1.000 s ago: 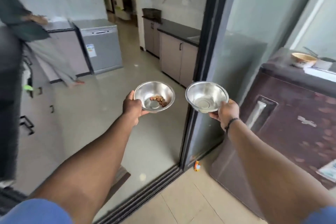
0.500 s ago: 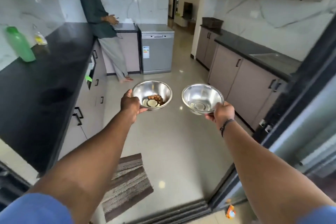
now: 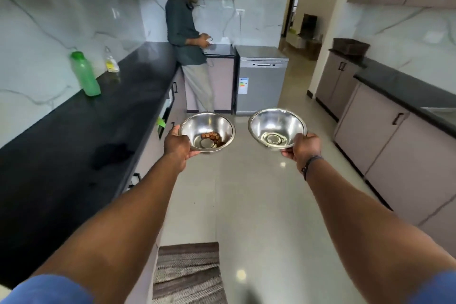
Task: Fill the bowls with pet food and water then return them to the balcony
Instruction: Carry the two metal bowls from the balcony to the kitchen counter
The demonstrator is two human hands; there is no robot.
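Left hand [image 3: 177, 143] gripping rim of food bowl [image 3: 207, 131] holding a few brown kibbles [image 3: 211, 136], right hand [image 3: 303, 148] gripping rim of empty-looking second bowl [image 3: 277, 128] just right of the food bowl, both bowls hovering above floor, rug [image 3: 188, 273] lying nearer than the food bowl, dishwasher [image 3: 260, 79] standing beyond it

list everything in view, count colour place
bowls: 2, steel, one in each hand; left bowl holds a few brown kibble pieces, right bowl looks empty of food
green bottle: 1, on left counter
clear bottle: 1, yellow label, left counter by wall
dishwasher: 1, grey, far end
basket: 1, dark, right counter
rug: 1, brown-grey, floor near
other person: 1, dark green shirt, far left counter
left hand: grips left bowl
right hand: grips right bowl
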